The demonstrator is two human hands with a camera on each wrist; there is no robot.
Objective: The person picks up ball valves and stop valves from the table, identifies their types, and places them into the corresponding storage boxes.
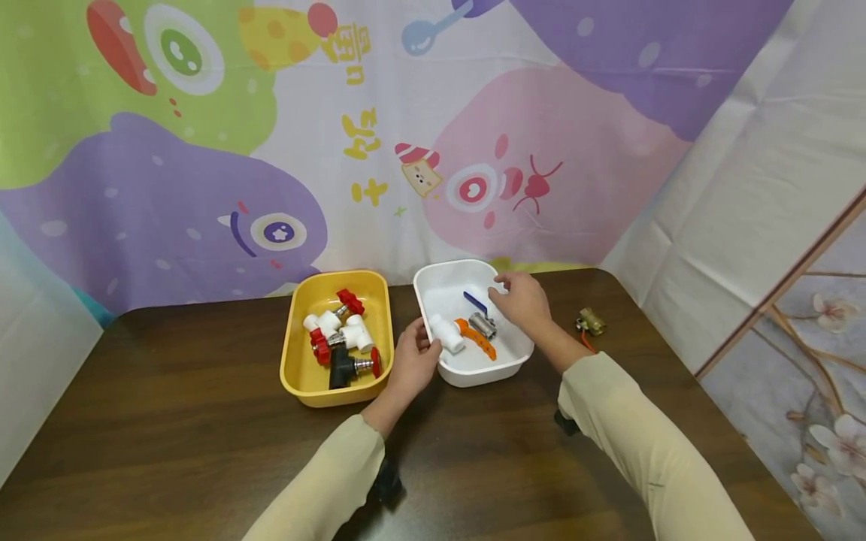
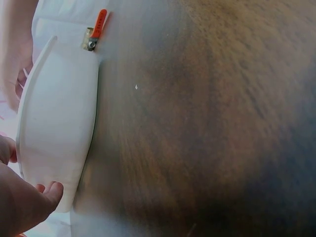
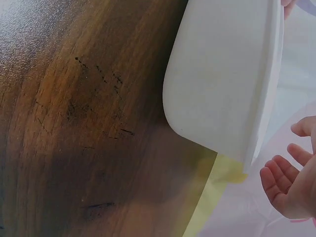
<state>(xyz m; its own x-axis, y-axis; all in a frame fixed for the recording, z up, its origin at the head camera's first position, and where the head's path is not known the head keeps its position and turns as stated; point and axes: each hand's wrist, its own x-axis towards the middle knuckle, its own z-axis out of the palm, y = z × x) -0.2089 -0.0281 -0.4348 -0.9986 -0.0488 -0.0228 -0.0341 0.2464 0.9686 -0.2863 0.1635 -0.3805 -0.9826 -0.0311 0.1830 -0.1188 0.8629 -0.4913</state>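
My left hand (image 1: 411, 362) holds the near left rim of a white plastic bin (image 1: 483, 378), its thumb against the outer wall. Over the bin's right side hovers my right hand (image 1: 524, 300), fingers loosely bent; in the right wrist view it shows apart from the rim with nothing in it. Inside the bin lie a white plastic pipe fitting (image 1: 447, 333), a metal ball valve (image 1: 483, 325) with a blue lever (image 1: 476, 303), and an orange handle (image 1: 476, 340) beside them.
Left of the white bin stands a yellow bin (image 1: 289, 361) with several white and black valves (image 1: 341, 368) bearing red handwheels. A brass valve (image 1: 592, 321) with an orange-red lever (image 2: 100, 22) lies on the brown table (image 1: 183, 421) at right. A cartoon-printed cloth (image 1: 379, 218) hangs behind.
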